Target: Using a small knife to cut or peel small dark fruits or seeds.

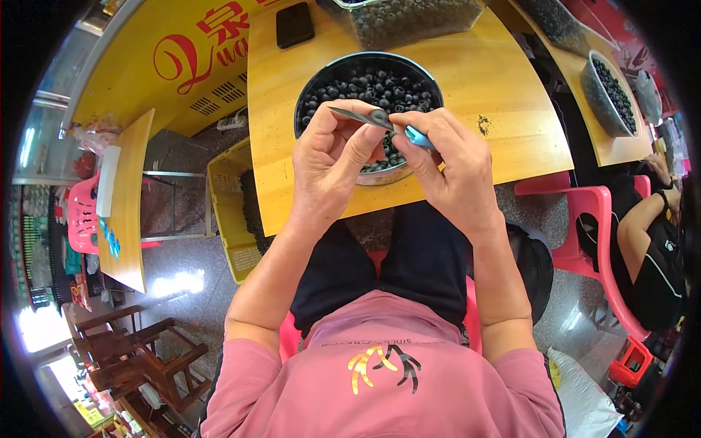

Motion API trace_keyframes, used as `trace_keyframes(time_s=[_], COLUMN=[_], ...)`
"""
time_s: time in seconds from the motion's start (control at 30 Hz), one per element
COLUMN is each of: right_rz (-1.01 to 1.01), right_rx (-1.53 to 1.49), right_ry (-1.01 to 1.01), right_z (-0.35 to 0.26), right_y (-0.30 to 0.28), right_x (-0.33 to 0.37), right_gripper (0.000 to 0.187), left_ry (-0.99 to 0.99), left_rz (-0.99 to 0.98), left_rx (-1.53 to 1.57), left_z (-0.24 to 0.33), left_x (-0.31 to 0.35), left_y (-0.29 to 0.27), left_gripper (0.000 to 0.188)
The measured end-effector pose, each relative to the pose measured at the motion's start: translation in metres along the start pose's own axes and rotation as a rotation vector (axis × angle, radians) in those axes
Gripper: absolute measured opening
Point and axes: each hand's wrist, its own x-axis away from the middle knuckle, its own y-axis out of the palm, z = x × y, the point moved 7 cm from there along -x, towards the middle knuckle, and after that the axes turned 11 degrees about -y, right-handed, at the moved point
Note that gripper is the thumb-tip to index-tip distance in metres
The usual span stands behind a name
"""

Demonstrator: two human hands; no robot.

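Note:
In my right hand (456,157) is a small knife with a light blue handle (419,138). Its dark, pointed blade (352,114) reaches left across the fingertips of my left hand (328,164). Between that hand's thumb and fingers I pinch a small dark round piece, which looks like a snail (379,115), against the blade. Both hands are raised over the near part of a round metal basin (369,54). Many similar dark snails (387,87) lie in it. My fingers hide just where the edge meets the snail.
The basin stands on a wooden table (504,95), with a black phone (295,25) and a clear tub (416,22) of snails behind it. A yellow crate (226,182) is below left. At right, another person sits on a pink chair (602,233) near a second bowl (606,102).

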Motion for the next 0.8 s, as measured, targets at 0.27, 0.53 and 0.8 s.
trace_keyframes(time_s=[0.27,0.53,0.8], right_rz=[-0.032,-0.020,0.004], right_rx=[0.164,0.177,0.112], right_ry=[-0.040,-0.032,-0.010], right_z=[0.002,0.010,0.002], right_y=[-0.001,0.001,-0.001], right_x=[0.001,0.004,0.002], right_gripper=[0.021,0.022,0.022], left_ry=[0.041,0.081,0.047], left_rz=[-0.017,-0.034,-0.011], left_rx=[-0.040,-0.041,0.051], left_z=[-0.001,0.001,-0.005], left_x=[-0.001,0.000,-0.001], left_y=[-0.005,-0.005,-0.004], left_gripper=[0.016,0.014,0.016])
